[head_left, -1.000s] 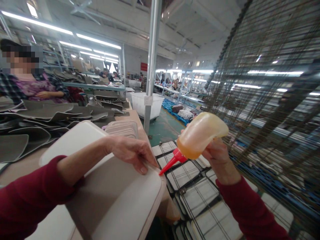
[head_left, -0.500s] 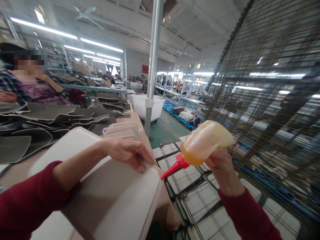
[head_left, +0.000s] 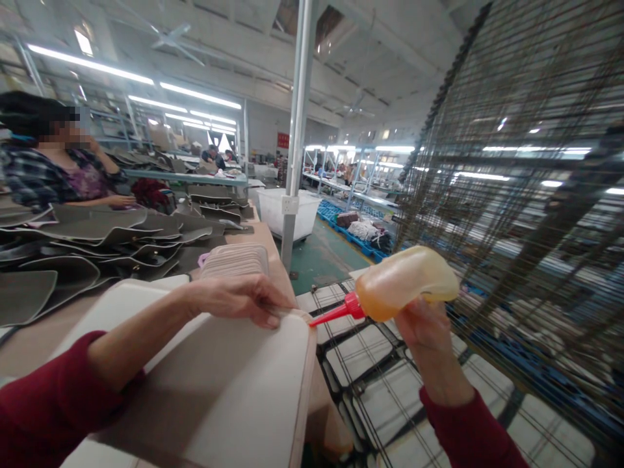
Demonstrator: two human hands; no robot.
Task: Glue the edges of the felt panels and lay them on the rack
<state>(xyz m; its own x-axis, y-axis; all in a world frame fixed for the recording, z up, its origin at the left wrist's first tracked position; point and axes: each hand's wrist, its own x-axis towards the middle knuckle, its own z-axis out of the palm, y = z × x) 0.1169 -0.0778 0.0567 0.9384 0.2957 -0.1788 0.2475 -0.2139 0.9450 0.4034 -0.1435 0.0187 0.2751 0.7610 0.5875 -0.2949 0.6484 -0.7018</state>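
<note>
My left hand (head_left: 248, 300) is closed on the far edge of a white panel (head_left: 234, 383) with rounded corners, its thumb lying on the upper face. Other layers show along the panel's right edge, so it may be a small stack. In my right hand (head_left: 424, 328) is a translucent squeeze bottle (head_left: 407, 279) with amber liquid inside, tipped nearly level. The bottle's red nozzle (head_left: 338, 312) points left, and its tip touches or almost touches the panel's edge near the far right corner. Another white panel (head_left: 127, 309) lies beneath my left forearm.
A stack of thin panels (head_left: 236, 261) stands on the table (head_left: 270, 240) beyond my left hand. Grey curved pieces (head_left: 102, 224) are heaped at left, where a co-worker (head_left: 63, 169) sits. Wire racks (head_left: 385, 364) holding white panels lie below right; a metal post (head_left: 294, 130) rises ahead.
The bottle has tilted closer to level, and its nozzle tip has moved slightly up and left along the panel's edge. The co-worker has turned and lowered one hand.
</note>
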